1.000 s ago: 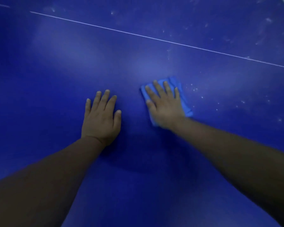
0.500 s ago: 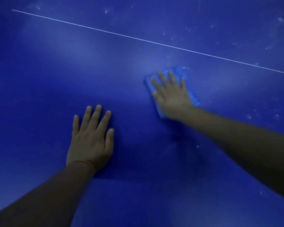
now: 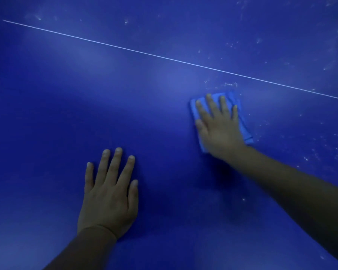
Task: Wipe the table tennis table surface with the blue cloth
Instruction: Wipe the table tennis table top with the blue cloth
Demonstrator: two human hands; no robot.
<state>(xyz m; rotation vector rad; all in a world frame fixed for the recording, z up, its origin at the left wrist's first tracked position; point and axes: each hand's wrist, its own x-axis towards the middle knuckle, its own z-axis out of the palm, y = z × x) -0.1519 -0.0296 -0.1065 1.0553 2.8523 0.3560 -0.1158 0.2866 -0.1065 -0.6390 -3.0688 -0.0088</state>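
The dark blue table tennis table (image 3: 66, 117) fills the whole view. A folded light blue cloth (image 3: 244, 123) lies flat on it right of centre. My right hand (image 3: 219, 127) presses down on the cloth with straight, spread fingers, covering most of it. My left hand (image 3: 109, 193) rests flat on the bare table surface lower left of the cloth, fingers straight and holding nothing.
A thin white line (image 3: 164, 57) runs diagonally across the table from upper left to right, just beyond the cloth. White dust specks (image 3: 230, 84) dot the surface ahead of the cloth and across the right side (image 3: 320, 152).
My right hand has slid the cloth away from me and to the right, nearer the white line. My left hand stays flat on the table and now lies further behind the cloth.
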